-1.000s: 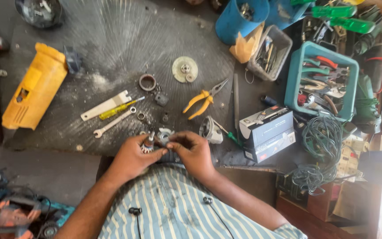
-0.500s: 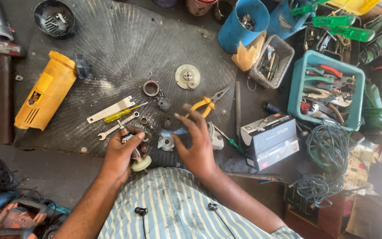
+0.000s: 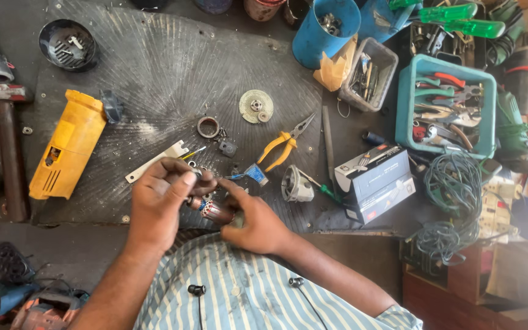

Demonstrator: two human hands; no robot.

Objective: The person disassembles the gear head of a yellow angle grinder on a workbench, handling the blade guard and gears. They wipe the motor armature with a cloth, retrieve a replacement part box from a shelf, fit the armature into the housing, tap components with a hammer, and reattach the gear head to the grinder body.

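My left hand (image 3: 163, 198) and my right hand (image 3: 253, 221) both grip a small motor armature (image 3: 212, 209) with copper windings, held just above the front edge of the dark rubber mat (image 3: 154, 73). The left hand pinches its upper end, the right hand cups its lower end. A yellow angle-grinder body (image 3: 68, 146) lies on the mat to the left. Yellow-handled pliers (image 3: 283, 145), a metal ring (image 3: 208, 127) and a grey gear housing (image 3: 296, 184) lie beyond my hands.
A hammer (image 3: 4, 128) lies at the far left. A round disc (image 3: 256, 106), a blue cup (image 3: 325, 27), a clear tray of bits (image 3: 371, 73), a teal tool basket (image 3: 447, 107), a small box (image 3: 377, 180) and coiled wire (image 3: 453, 183) crowd the right.
The armature has come up off the mat edge into both hands. My right hand has drawn back from the parts near the pliers and closed on its lower end.
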